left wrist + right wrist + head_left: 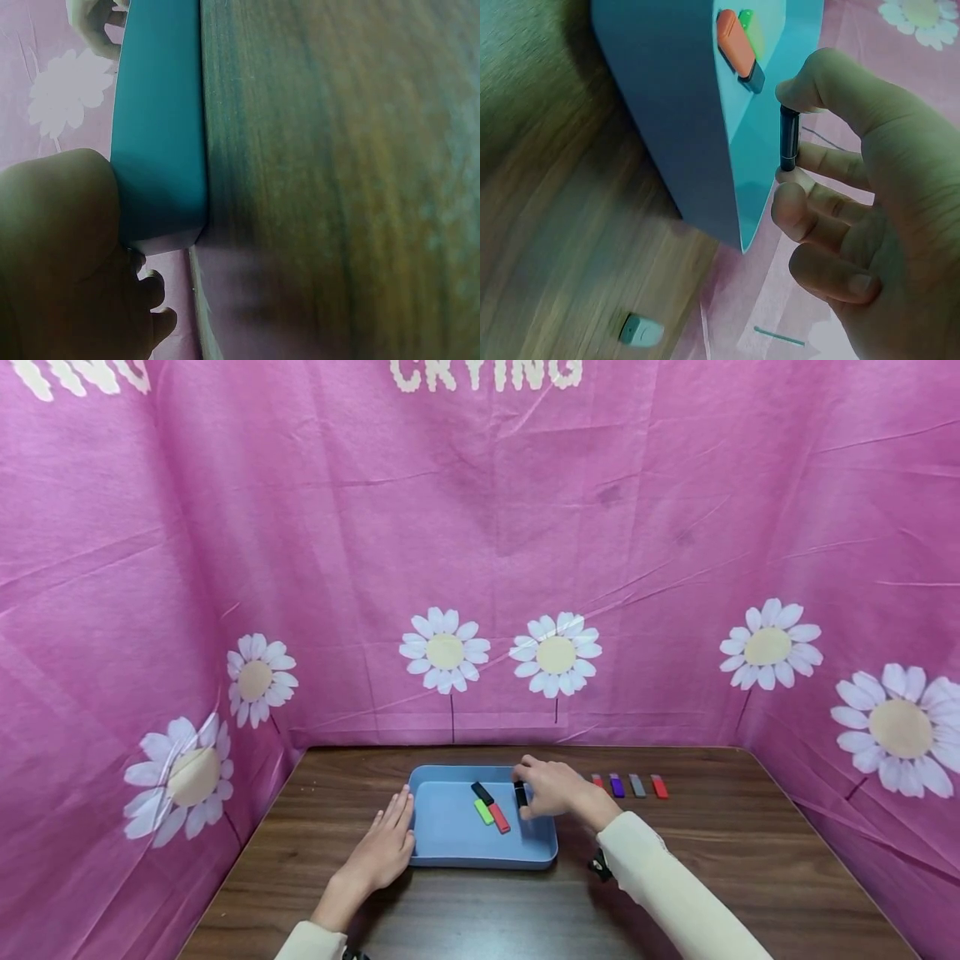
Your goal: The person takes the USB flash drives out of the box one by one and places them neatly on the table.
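My right hand pinches a black USB stick between thumb and fingertips, above the right side of a light blue tray. The stick stands out end-on from the thumb in the right wrist view. Inside the tray lie a black USB stick, a red one and a lime green one, close together near the middle. My left hand rests along the tray's left wall with straight fingers; in the left wrist view it is at the tray's corner.
Right of the tray, a row of USB sticks with pale caps lies on the wooden table: a red one partly behind the right hand, a purple one, a grey one and another red one. Pink flowered cloth surrounds the table.
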A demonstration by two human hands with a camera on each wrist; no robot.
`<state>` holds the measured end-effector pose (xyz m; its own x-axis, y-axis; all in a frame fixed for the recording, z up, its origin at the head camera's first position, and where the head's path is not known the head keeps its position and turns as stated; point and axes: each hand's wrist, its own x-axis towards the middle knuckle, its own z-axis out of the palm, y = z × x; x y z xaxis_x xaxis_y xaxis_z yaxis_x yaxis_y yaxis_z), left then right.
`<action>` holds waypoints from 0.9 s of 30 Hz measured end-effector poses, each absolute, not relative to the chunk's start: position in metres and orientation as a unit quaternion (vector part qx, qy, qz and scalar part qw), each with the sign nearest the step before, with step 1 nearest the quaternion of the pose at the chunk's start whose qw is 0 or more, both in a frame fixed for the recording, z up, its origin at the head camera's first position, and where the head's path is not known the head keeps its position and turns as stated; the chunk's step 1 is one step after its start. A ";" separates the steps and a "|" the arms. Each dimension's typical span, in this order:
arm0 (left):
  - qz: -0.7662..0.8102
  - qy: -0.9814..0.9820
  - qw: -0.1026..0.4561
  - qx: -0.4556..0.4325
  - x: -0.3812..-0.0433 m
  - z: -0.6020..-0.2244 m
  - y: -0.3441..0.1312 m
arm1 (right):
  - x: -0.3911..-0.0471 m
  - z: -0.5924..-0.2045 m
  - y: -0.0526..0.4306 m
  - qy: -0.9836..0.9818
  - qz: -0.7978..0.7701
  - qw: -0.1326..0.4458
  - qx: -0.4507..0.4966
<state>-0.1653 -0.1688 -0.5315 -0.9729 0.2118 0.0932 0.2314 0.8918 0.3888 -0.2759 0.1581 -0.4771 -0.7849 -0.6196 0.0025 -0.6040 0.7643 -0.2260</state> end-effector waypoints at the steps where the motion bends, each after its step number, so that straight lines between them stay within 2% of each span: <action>1: -0.203 -0.972 0.024 -0.114 -0.165 -0.532 -0.169 | -0.275 -0.477 0.160 0.938 -0.112 0.036 -0.325; 27: -0.197 -0.973 0.023 -0.118 -0.167 -0.532 -0.170 | -0.255 -0.472 0.234 0.945 -0.135 -0.007 -0.296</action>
<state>-0.1666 -0.1699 -0.5317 -0.9712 0.2206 0.0904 0.2384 0.8945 0.3781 -0.2553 0.2336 -0.4720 -0.8242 -0.5585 0.0933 -0.5622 0.7876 -0.2521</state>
